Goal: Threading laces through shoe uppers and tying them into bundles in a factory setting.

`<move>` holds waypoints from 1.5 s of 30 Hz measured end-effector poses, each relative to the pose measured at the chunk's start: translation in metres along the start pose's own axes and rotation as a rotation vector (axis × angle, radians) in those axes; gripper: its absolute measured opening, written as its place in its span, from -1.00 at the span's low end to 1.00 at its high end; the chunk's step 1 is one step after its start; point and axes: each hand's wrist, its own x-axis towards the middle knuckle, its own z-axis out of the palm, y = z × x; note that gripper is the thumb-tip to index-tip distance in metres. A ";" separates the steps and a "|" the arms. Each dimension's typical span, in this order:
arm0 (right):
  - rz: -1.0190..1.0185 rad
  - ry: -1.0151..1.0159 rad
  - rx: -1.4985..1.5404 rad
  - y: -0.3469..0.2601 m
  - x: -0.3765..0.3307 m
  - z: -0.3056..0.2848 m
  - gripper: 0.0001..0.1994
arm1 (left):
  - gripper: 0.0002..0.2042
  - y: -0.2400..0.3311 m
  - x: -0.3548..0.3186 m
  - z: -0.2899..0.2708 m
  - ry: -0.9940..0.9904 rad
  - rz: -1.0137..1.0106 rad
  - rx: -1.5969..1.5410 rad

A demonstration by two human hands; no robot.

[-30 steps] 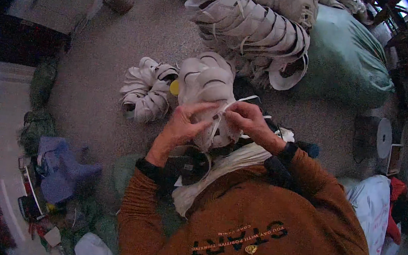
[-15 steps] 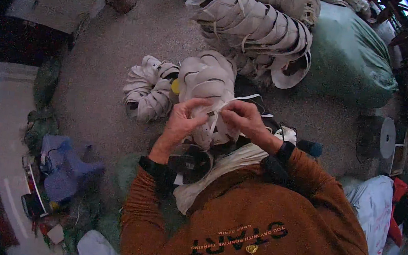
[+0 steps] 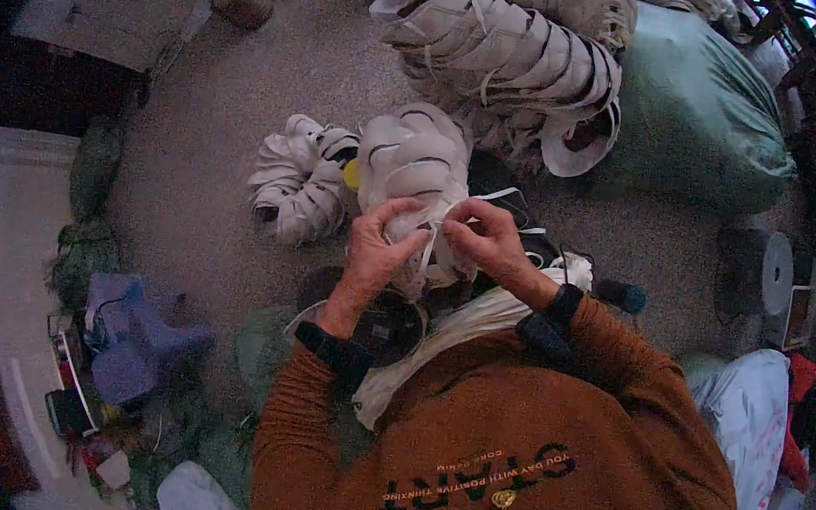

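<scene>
My left hand (image 3: 376, 247) and my right hand (image 3: 482, 239) meet over a bundle of pale curved strips (image 3: 413, 160) held in front of my chest. Both hands pinch a thin white string (image 3: 428, 249) that runs around the near end of the bundle. The fingers of my right hand are closed on the string's upper part, and my left thumb and fingers grip it just below. A smaller tied bundle of the same strips (image 3: 297, 182) lies on the carpet to the left. Rust-orange sleeves and dark wrist cuffs cover my forearms.
A large heap of pale strips (image 3: 512, 45) lies ahead, against a green sack (image 3: 697, 117). A roll of white tape (image 3: 760, 273) stands at the right. A blue plastic stool (image 3: 132, 334) and clutter sit at the lower left, a brown bottle (image 3: 241, 0) at the upper left.
Both hands have stayed on the bundle, with small finger shifts along the string. The view has tilted a little.
</scene>
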 end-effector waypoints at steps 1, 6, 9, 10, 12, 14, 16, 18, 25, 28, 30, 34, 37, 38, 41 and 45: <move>0.006 0.004 0.005 -0.002 0.000 -0.001 -0.85 | -0.65 0.001 0.001 0.001 -0.010 -0.021 -0.026; 0.004 -0.005 -0.046 0.002 0.003 -0.003 -0.85 | -0.66 0.006 0.002 0.002 -0.030 -0.066 -0.036; 0.001 -0.014 -0.065 0.003 0.004 -0.006 -0.85 | -0.67 0.007 0.004 0.004 -0.032 -0.128 -0.050; -0.012 -0.025 -0.077 0.002 0.005 -0.004 -0.86 | -0.67 0.004 0.004 0.003 -0.027 -0.102 -0.046; 0.011 -0.043 -0.037 -0.001 0.004 -0.002 -0.86 | -0.67 -0.003 0.003 -0.001 -0.018 -0.077 -0.041; 0.036 -0.049 0.000 0.000 0.003 -0.004 -0.86 | -0.67 -0.002 0.006 0.000 -0.044 -0.075 -0.043; 0.043 -0.079 -0.029 0.004 0.005 -0.007 -0.88 | -0.69 0.000 0.006 0.001 -0.037 -0.045 -0.055; 0.034 -0.083 -0.031 0.006 0.005 -0.010 -0.87 | -0.71 0.002 0.007 0.002 -0.030 -0.015 -0.068; -0.031 -0.101 -0.096 0.003 0.009 -0.006 -0.85 | -0.68 -0.003 0.006 -0.001 -0.051 -0.109 -0.136; 0.035 -0.118 -0.123 0.001 0.010 -0.011 -0.80 | -0.69 0.007 0.006 0.000 -0.056 -0.133 -0.141; 0.016 -0.148 -0.117 0.000 0.013 -0.013 -0.79 | -0.68 0.006 0.006 0.000 -0.055 -0.162 -0.136; 0.013 -0.193 -0.125 -0.005 0.015 -0.014 -0.80 | -0.70 0.002 0.006 0.000 -0.066 -0.091 -0.180; -0.014 -0.115 -0.224 0.001 0.016 -0.007 -0.82 | -0.71 0.004 0.006 -0.001 -0.078 -0.101 -0.168; -0.013 -0.116 -0.223 -0.001 0.016 -0.007 -0.82 | -0.71 0.004 0.006 -0.002 -0.083 -0.102 -0.166; -0.060 -0.193 -0.102 -0.009 0.016 -0.009 -0.84 | -0.71 0.006 0.007 -0.003 -0.106 -0.126 -0.148; -0.163 -0.189 -0.265 -0.010 0.019 -0.002 -0.84 | -0.73 -0.002 0.007 -0.006 -0.115 -0.060 -0.142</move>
